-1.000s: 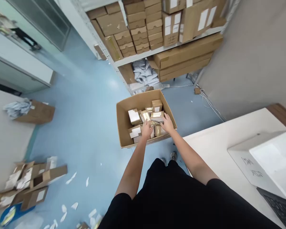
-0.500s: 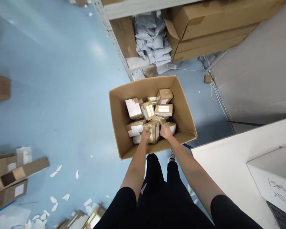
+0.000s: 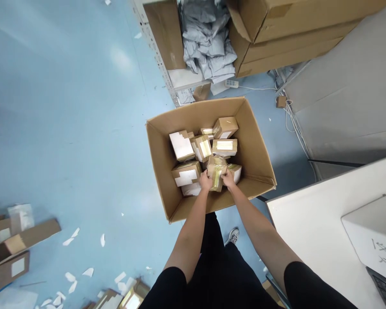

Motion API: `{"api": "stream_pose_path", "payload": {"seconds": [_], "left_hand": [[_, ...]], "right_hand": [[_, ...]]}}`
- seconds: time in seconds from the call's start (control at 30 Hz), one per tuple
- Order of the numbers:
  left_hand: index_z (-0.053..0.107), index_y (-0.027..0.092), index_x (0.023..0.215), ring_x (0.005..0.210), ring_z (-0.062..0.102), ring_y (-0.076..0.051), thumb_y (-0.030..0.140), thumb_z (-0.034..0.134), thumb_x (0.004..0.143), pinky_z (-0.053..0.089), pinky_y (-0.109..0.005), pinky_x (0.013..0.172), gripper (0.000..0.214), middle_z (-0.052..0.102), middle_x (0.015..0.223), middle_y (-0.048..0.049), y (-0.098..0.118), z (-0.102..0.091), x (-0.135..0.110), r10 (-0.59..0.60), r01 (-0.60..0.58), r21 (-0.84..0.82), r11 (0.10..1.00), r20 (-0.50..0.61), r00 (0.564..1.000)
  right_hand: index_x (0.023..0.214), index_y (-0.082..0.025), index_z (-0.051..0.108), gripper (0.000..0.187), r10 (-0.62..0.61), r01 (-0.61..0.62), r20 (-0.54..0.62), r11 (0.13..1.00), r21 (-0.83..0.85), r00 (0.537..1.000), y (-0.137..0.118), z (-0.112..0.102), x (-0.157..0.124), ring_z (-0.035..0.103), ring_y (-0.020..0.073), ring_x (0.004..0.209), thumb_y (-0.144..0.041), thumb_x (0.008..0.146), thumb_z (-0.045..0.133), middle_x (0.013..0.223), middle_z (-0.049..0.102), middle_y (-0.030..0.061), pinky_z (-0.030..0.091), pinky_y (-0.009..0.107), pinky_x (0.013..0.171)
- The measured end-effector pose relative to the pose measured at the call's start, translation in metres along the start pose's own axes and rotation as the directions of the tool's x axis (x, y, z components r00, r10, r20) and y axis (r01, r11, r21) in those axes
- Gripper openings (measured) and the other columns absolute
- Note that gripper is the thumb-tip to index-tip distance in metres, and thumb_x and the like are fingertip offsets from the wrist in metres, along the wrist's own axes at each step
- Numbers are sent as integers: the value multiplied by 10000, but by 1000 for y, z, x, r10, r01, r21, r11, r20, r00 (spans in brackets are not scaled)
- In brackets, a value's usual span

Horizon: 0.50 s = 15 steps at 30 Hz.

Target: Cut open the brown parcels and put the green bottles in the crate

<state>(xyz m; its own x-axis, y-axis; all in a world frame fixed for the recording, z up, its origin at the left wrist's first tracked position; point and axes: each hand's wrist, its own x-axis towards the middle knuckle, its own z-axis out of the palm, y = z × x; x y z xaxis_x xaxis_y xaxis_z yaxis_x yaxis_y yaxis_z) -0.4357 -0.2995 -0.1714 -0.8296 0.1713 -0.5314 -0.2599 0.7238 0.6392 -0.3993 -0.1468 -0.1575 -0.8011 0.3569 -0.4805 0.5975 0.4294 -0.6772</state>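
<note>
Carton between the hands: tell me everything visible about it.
The carton is small, box-shaped and brown, apparently cardboard. Shiny, yellowish tape crosses its top and runs down the near face; no open flap shows. It is inside the large open box, near the wearer's side, held between the left hand and right hand. Its underside is hidden.

The carton [image 3: 162, 167] was matt cardboard. The held parcel [image 3: 218, 172] was cardboard under glossy tape [image 3: 217, 177]; near the carton's far left corner, a box [image 3: 183, 148] bore matt paper [image 3: 180, 144]. Crinkled bags [image 3: 207, 43] looked plastic, the floor [image 3: 83, 141] smooth and shiny.
</note>
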Motion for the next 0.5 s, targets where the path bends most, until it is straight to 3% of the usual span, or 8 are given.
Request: {"api": "stream_pose_path", "payload": {"seconds": [0.13, 0.27, 0.37, 0.5], "left_hand": [[494, 218, 1595, 1335, 641, -273, 183, 567, 965, 517, -384, 1147, 635, 656, 1472, -129, 48, -22, -23, 30, -50, -136, 989, -142, 989], [414, 211, 1638, 1327, 654, -267, 223, 607, 987, 543, -389, 1123, 680, 650, 1488, -152, 114, -27, -60, 180, -232, -273, 934, -205, 962], [450, 217, 1599, 1258, 697, -268, 251, 693, 953, 568, -416, 1093, 692, 701, 1405, -154, 165, -12, -100, 303, -378, -385, 842, -242, 922], [497, 213, 1561, 1148, 732, -237, 244, 720, 927, 603, -386, 1022, 673, 696, 1389, -152, 226, 38, -172, 437, -472, -424, 773, -185, 880]], "right_hand": [[1628, -136, 383, 746, -54, 68, -128, 992, 105, 990, -25, -44, -12, 741, 227, 1090, -195, 885, 414, 1299, 753, 138, 602, 359, 970], [1546, -180, 474, 673, -148, 218, -292, 950, 225, 945, -41, -113, -40, 712, 219, 1152, -188, 873, 460, 1349, 718, 128, 576, 380, 1046], [1491, -232, 536, 645, -229, 353, -426, 904, 241, 875, -31, -174, -78, 679, 224, 1207, -191, 847, 524, 1389, 689, 95, 548, 420, 1108], [1483, -239, 566, 646, -175, 377, -577, 892, 251, 798, 19, -253, -157, 683, 265, 1143, -217, 837, 572, 1349, 684, 109, 577, 473, 1063]]}}
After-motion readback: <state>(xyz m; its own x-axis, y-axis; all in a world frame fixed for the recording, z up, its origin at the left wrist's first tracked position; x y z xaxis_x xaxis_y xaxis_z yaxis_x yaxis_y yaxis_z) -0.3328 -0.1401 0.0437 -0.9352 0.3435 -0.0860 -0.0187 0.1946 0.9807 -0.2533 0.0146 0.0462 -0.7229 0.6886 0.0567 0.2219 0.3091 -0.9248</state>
